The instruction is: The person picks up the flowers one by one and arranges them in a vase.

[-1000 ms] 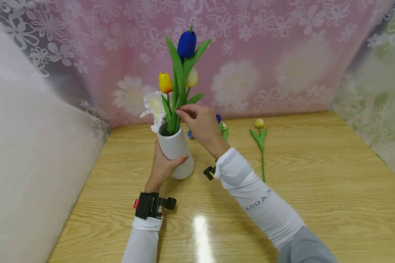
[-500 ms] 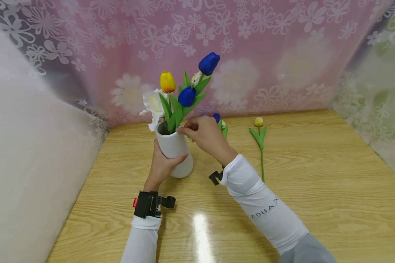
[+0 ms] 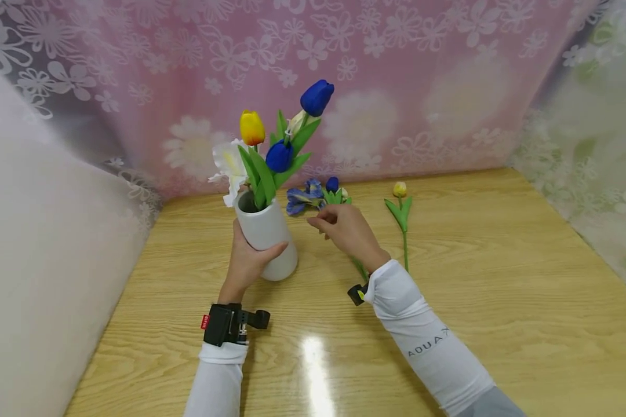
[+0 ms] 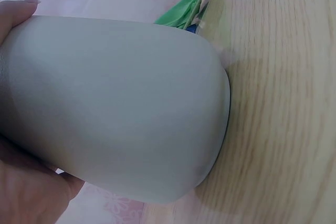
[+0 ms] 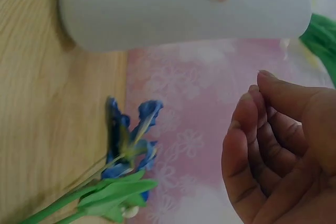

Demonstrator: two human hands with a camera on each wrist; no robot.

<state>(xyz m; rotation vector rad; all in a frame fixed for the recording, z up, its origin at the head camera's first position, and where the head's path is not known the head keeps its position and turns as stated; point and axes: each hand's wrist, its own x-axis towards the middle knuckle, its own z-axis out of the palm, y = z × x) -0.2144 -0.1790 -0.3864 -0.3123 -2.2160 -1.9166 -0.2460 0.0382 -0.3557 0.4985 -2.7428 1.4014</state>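
Note:
A white vase (image 3: pixel 268 243) stands on the wooden table, gripped round its side by my left hand (image 3: pixel 244 258). In it are a yellow tulip (image 3: pixel 253 127), two blue tulips, one high (image 3: pixel 317 97) and one lower (image 3: pixel 280 156), a cream bloom (image 3: pixel 295 123) partly hidden behind, and a white ruffled flower (image 3: pixel 230 165). To the right of the vase, apart from it, hovers my right hand (image 3: pixel 352 231). In the right wrist view its fingers (image 5: pixel 239 156) are loosely bent, the thumb near the index tip, with nothing between them. The left wrist view is mostly filled by the vase wall (image 4: pixel 115 98).
Behind my right hand lie a blue iris (image 3: pixel 305 197) and a blue tulip (image 3: pixel 332 184), their stems partly covered by the hand. Further right lies a single pale yellow tulip (image 3: pixel 399 190). A pink floral curtain (image 3: pixel 365 139) hangs at the table's back edge.
My right hand let go of the blue tulip stems and drew away right and down from the vase. The blue tulips dropped lower and lean right. My left hand kept its hold.

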